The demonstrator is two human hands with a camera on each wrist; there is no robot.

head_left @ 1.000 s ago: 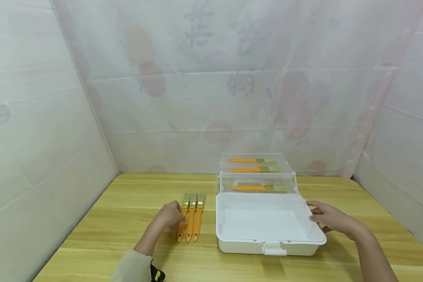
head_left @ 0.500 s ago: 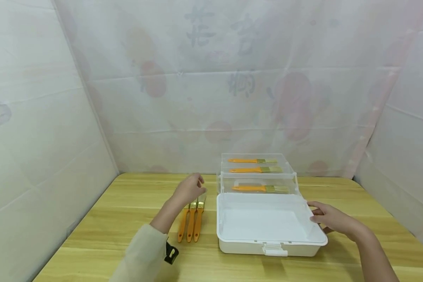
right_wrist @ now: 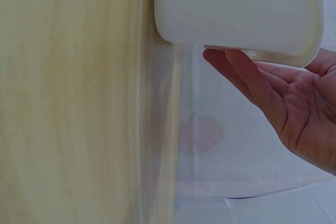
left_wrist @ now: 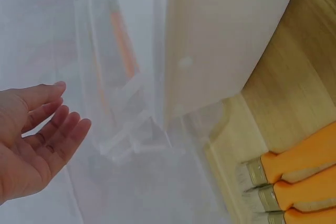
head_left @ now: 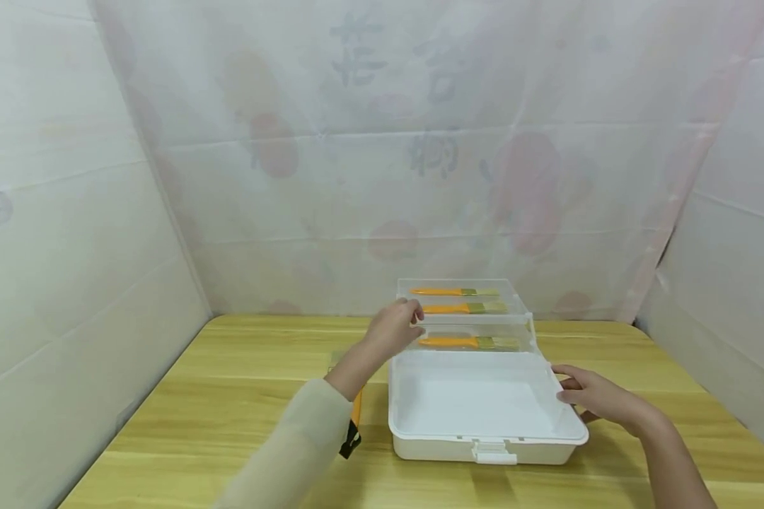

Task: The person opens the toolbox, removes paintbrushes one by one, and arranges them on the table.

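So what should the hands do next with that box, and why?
Probably the left hand should close its open fingers on the clear tiered trays, because it hovers right beside their left end without gripping. The right hand rests straight fingers on the white box rim, steadying it. Three brushes lie outside on the table.

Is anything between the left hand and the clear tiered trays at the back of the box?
Nothing visible. The left hand, fingers straight, is at the left end of the clear trays, with only open air between them in the left wrist view.
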